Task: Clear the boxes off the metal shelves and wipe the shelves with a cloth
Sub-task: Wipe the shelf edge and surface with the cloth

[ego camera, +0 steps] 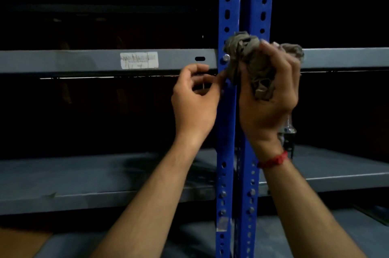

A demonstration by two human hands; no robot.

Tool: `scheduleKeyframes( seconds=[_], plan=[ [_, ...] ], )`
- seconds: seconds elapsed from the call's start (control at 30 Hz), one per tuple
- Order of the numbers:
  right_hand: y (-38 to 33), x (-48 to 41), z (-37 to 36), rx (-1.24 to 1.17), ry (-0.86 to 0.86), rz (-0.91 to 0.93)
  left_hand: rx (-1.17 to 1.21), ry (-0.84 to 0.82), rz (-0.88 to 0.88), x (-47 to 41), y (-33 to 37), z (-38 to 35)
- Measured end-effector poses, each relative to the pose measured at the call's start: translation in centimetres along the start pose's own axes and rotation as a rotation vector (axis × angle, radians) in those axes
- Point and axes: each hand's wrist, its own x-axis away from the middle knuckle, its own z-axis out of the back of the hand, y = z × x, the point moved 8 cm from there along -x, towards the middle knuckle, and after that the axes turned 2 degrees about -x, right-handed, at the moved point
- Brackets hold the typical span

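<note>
A crumpled grey-brown cloth (250, 56) is bunched in my right hand (269, 93), which grips it against the two blue perforated uprights (228, 16) at the height of the upper grey metal shelf (84, 61). My left hand (194, 98) is just left of the uprights, below that shelf's front edge, fingers curled, thumb and fingertips near a hanging end of the cloth; whether they pinch it is unclear. A lower grey shelf (84, 175) runs across behind my forearms. No boxes show on either shelf.
A white paper label (139, 60) is stuck on the upper shelf's front lip. A small metal part with a spring (288, 129) stands on the lower shelf right of the uprights. The space behind the shelves is dark. A brown surface (19, 243) shows bottom left.
</note>
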Motion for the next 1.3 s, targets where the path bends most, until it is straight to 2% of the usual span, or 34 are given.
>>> scheduleKeyframes(
  seconds=[0.07, 0.17, 0.23, 0.37, 0.43, 0.5, 0.67, 0.73, 0.97, 1.07, 1.2, 1.3],
  plan=[
    [1.6, -0.4, -1.2, 0.092, -0.016, 0.083, -0.189, -0.058, -0.039, 0.1, -0.7, -0.5],
    [2.7, -1.4, -4.1, 0.171, -0.246, 0.135, -0.404, -0.121, -0.042, 2.2, -3.6, -0.2],
    [2.4, -0.8, -4.6, 0.167, -0.393, 0.131, -0.422, -0.154, 0.002, 4.0, -5.7, 0.8],
    [2.7, -2.5, -4.3, 0.186, -0.467, 0.141, -0.321, -0.362, 0.266, 9.1, -11.0, 1.4],
    [3.2, -2.7, -4.8, 0.249, -0.551, 0.123, -0.421, -0.457, 0.329, 12.1, -12.9, 0.9],
    [3.5, -2.5, -5.3, 0.300, -0.617, 0.101, -0.500, -0.485, 0.338, 13.9, -13.7, 0.3],
    [2.5, -1.5, -6.0, 0.320, -0.630, 0.030, -0.751, -0.463, 0.241, 14.3, -13.5, -0.4],
    [2.4, -1.1, -6.0, 0.325, -0.594, 0.018, -0.763, -0.444, 0.215, 14.5, -13.4, -0.3],
    [1.0, 1.7, -5.6, 0.380, -0.475, 0.153, -0.828, -0.368, 0.147, 14.3, -13.0, -0.1],
    [0.8, 4.7, -3.8, 0.319, -0.422, 0.188, -0.953, -0.357, -0.019, 14.3, -12.7, -0.2],
    [0.4, 12.7, 0.4, 0.180, -0.523, 0.227, -1.036, -0.368, -0.048, 14.7, -13.7, 0.6],
    [0.0, 19.3, 4.0, 0.084, -0.622, 0.158, -1.006, -0.430, -0.101, 15.6, -13.9, 1.4]
  ],
)
